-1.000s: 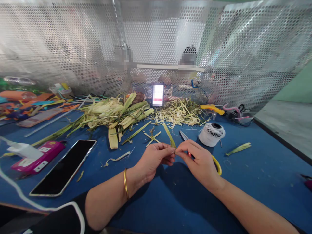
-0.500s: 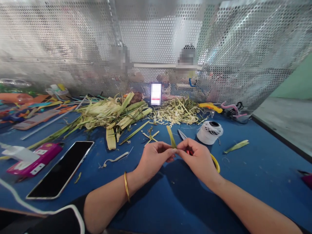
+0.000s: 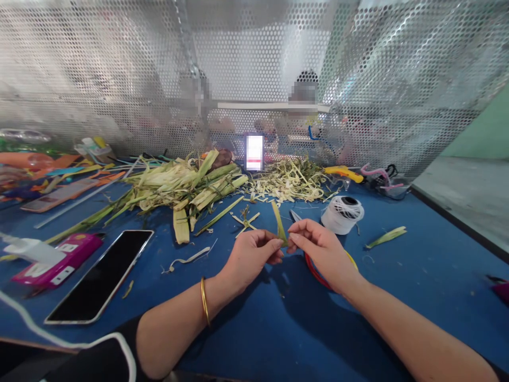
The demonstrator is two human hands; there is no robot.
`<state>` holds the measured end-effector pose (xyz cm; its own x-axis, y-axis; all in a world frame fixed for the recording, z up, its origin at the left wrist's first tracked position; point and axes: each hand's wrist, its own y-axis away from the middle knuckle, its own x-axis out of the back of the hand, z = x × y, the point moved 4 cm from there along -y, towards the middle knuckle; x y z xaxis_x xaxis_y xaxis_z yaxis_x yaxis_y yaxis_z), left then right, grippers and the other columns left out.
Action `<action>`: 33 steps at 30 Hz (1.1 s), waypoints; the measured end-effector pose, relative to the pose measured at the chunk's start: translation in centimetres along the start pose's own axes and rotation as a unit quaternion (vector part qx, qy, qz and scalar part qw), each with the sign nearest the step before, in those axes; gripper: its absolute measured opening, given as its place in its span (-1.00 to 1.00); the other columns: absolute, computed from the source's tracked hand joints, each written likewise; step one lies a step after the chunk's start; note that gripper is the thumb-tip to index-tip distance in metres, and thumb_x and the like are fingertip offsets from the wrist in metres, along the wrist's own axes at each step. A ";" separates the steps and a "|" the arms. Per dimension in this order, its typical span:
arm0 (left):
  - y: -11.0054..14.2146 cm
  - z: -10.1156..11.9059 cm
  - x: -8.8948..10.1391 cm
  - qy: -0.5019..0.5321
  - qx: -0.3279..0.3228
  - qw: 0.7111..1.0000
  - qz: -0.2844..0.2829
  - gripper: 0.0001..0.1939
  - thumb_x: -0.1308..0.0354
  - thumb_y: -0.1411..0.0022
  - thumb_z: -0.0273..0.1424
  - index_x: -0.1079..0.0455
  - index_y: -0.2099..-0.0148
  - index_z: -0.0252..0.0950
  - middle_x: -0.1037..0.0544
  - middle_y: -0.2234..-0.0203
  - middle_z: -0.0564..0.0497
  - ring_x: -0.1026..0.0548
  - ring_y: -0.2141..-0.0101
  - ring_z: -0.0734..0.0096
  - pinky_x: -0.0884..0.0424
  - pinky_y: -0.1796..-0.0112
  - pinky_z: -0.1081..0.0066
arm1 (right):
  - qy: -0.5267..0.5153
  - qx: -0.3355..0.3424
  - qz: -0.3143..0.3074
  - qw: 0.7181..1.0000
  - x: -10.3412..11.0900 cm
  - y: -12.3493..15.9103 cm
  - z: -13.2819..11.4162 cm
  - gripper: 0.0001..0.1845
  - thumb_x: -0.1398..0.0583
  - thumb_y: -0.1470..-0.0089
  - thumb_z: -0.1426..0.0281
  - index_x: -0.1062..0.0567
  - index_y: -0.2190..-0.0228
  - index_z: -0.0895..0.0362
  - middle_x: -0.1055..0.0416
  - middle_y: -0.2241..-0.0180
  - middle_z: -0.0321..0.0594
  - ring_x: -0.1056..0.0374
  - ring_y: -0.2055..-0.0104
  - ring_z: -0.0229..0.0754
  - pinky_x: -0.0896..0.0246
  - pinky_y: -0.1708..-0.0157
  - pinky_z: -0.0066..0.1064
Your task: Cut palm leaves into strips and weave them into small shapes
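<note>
A folded strip of green leaf, like corn husk, stands upright in my left hand, pinched at its lower end between thumb and fingers. Close to its right side is my right hand, thumb and fingertips pressed together; what they hold, if anything, is too small to make out. Under the right hand lie scissors with red and yellow handles, partly hidden by it, the blade tip showing beyond. A star-shaped piece of crossed leaf strips lies just past my left hand. Behind my right hand stands a white thread spool.
A heap of leaves and stalks and a pile of shredded bits lie at the back, before a perforated screen. Leftward are a black-screened phone and a magenta power strip. A loose leaf piece lies right.
My right hand has drawn slightly up and away from the leaf strip, uncovering more of the scissors' red handle. My left hand keeps its pinch, and the strip tilts slightly more leftward.
</note>
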<state>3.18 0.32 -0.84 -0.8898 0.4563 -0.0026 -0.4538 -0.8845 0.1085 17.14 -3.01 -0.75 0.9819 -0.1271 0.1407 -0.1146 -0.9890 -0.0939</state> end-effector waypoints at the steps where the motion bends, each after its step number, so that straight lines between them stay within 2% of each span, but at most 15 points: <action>1: 0.0 -0.1 0.1 -0.019 -0.009 1.000 0.002 -0.84 -0.19 -0.05 -0.34 -0.38 0.50 -0.31 -0.48 0.63 0.07 -0.42 0.58 0.52 -0.36 0.47 0.51 | 0.019 0.009 0.007 1.000 0.1 0.0 0.0 -0.75 -0.23 0.06 0.24 -0.37 0.37 0.12 -0.39 0.50 -0.31 -0.35 0.43 -0.23 -0.26 0.35 -0.34; 5: 0.0 -0.3 0.1 -0.123 -0.050 0.991 -0.016 -0.85 -0.16 -0.05 -0.33 -0.42 0.49 -0.28 -0.49 0.62 0.06 -0.44 0.54 0.46 -0.34 0.45 0.51 | 0.087 0.018 0.009 0.996 0.1 0.0 -0.1 -0.72 -0.31 0.16 0.26 -0.36 0.44 0.12 -0.34 0.50 -0.36 -0.27 0.45 -0.27 -0.20 0.42 -0.42; 8: 0.0 -0.6 0.0 -0.156 -0.061 0.985 -0.035 -0.83 -0.13 -0.08 -0.32 -0.44 0.47 -0.28 -0.51 0.60 0.05 -0.46 0.52 0.45 -0.33 0.44 0.51 | 0.106 0.020 -0.001 0.994 0.1 0.0 -0.1 -0.76 -0.27 0.11 0.28 -0.32 0.55 0.12 -0.23 0.59 -0.43 -0.17 0.53 -0.32 -0.11 0.51 -0.46; 11: -0.2 -0.8 0.1 -0.138 -0.056 0.988 -0.038 -0.85 -0.14 -0.07 -0.32 -0.43 0.46 -0.28 -0.52 0.59 0.05 -0.46 0.51 0.46 -0.34 0.44 0.51 | 0.112 0.029 -0.007 0.993 0.1 -0.1 -0.2 -0.81 -0.22 0.07 0.31 -0.32 0.55 0.12 -0.24 0.60 -0.42 -0.18 0.53 -0.32 -0.11 0.51 -0.46; 14: -0.3 -0.8 0.1 -0.092 -0.019 0.995 -0.036 -0.86 -0.17 -0.05 -0.34 -0.41 0.48 -0.30 -0.51 0.61 0.04 -0.44 0.55 0.49 -0.33 0.47 0.51 | 0.102 0.031 -0.015 0.994 0.2 -0.2 -0.2 -0.89 -0.19 0.05 0.36 -0.35 0.45 0.12 -0.37 0.53 -0.36 -0.31 0.46 -0.27 -0.21 0.42 -0.42; 18: -0.1 -0.5 0.0 -0.017 0.045 0.999 -0.023 -0.85 -0.19 -0.03 -0.36 -0.37 0.50 -0.33 -0.50 0.62 0.03 -0.42 0.59 0.54 -0.31 0.51 0.53 | 0.097 0.043 0.008 0.994 0.3 0.0 -0.2 -0.76 -0.18 0.02 0.39 -0.26 0.27 0.09 -0.47 0.49 -0.33 -0.43 0.39 -0.18 -0.28 0.34 -0.35; 22: 0.1 -0.3 -0.1 0.034 0.065 0.997 -0.019 -0.81 -0.24 0.02 -0.33 -0.36 0.52 -0.34 -0.48 0.64 0.05 -0.42 0.60 0.54 -0.30 0.52 0.54 | 0.190 0.109 0.072 0.973 0.7 0.5 -0.6 -0.78 -0.20 0.02 0.40 -0.21 0.38 0.05 -0.45 0.50 -0.32 -0.42 0.43 -0.18 -0.27 0.41 -0.38; 24: 0.1 -0.2 -0.1 0.045 0.064 0.997 -0.019 -0.78 -0.26 0.04 -0.29 -0.36 0.52 -0.34 -0.47 0.65 0.05 -0.41 0.60 0.55 -0.30 0.52 0.54 | 0.242 0.162 0.077 0.954 0.6 0.8 -0.9 -0.86 -0.17 -0.01 0.42 -0.24 0.43 0.06 -0.42 0.51 -0.33 -0.39 0.47 -0.21 -0.24 0.44 -0.41; 26: 0.1 -0.3 -0.1 0.052 0.062 0.996 -0.021 -0.75 -0.26 0.04 -0.26 -0.36 0.52 -0.34 -0.47 0.65 0.05 -0.40 0.61 0.55 -0.29 0.53 0.54 | 0.281 0.216 0.057 0.933 0.4 1.0 -1.2 -0.92 -0.09 -0.06 0.47 -0.30 0.45 0.06 -0.40 0.51 -0.32 -0.36 0.46 -0.23 -0.23 0.43 -0.43; 28: 0.1 -0.4 -0.1 0.062 0.064 0.996 -0.023 -0.75 -0.26 0.04 -0.26 -0.36 0.52 -0.34 -0.46 0.66 0.05 -0.39 0.62 0.56 -0.28 0.54 0.55 | 0.293 0.258 0.023 0.920 0.0 1.1 -1.6 -0.82 -0.03 -0.09 0.54 -0.37 0.42 0.07 -0.40 0.45 -0.28 -0.35 0.40 -0.23 -0.24 0.38 -0.42; 31: 0.0 -0.6 0.0 0.083 0.074 0.994 -0.013 -0.79 -0.24 0.03 -0.30 -0.35 0.52 -0.34 -0.45 0.65 0.06 -0.38 0.62 0.57 -0.27 0.55 0.55 | 0.278 0.295 -0.017 0.914 -0.3 1.3 -2.0 -0.72 0.02 -0.09 0.59 -0.42 0.37 0.07 -0.41 0.35 -0.22 -0.36 0.33 -0.23 -0.27 0.33 -0.40; 33: -0.1 -0.8 0.1 0.100 0.077 0.992 -0.003 -0.81 -0.23 0.03 -0.33 -0.34 0.52 -0.34 -0.45 0.65 0.06 -0.38 0.62 0.57 -0.28 0.55 0.55 | 0.272 0.309 -0.034 0.911 -0.5 1.3 -2.2 -0.75 -0.02 -0.08 0.59 -0.42 0.32 0.08 -0.41 0.32 -0.19 -0.37 0.28 -0.20 -0.29 0.28 -0.37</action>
<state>3.06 0.38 -1.65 -0.8860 0.4185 -0.1998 -0.4596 -0.8496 0.2586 16.18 -4.42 1.23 0.7440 -0.2517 0.6189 0.2159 -0.7861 -0.5792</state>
